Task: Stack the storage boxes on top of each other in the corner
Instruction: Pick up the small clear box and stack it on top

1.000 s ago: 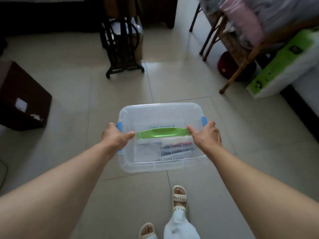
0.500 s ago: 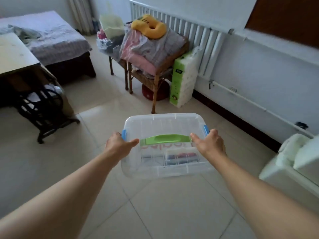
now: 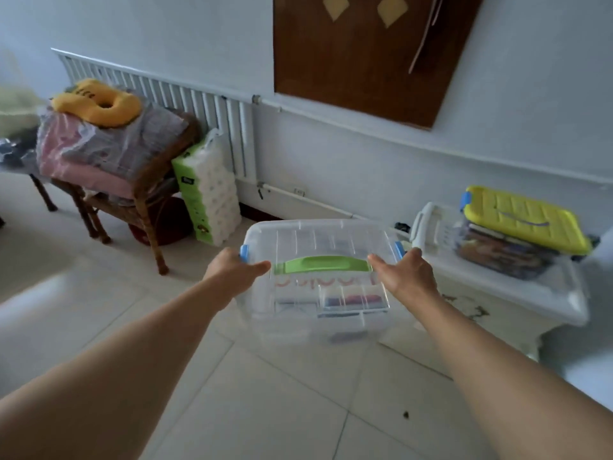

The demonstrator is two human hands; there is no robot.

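Note:
I carry a clear storage box (image 3: 318, 240) with a green handle and blue side clips, held out in front of me above the floor. My left hand (image 3: 232, 270) grips its left end and my right hand (image 3: 406, 277) grips its right end. Flat packets show through its clear lid. To the right, a smaller box with a yellow lid (image 3: 520, 224) rests on top of a large white box (image 3: 517, 293) that stands on the floor by the wall.
A wicker chair (image 3: 146, 194) piled with bagged bedding and a yellow cushion stands at left. A green-and-white pack of paper rolls (image 3: 209, 190) leans beside it under the radiator (image 3: 185, 101). A brown board (image 3: 365, 51) hangs on the wall. Pale tiled floor lies below.
My view has swung to the right, from the floor and furniture toward the wall. The yellow-lidded box on the white box has come into sight. Both hands keep their hold on the clear box.

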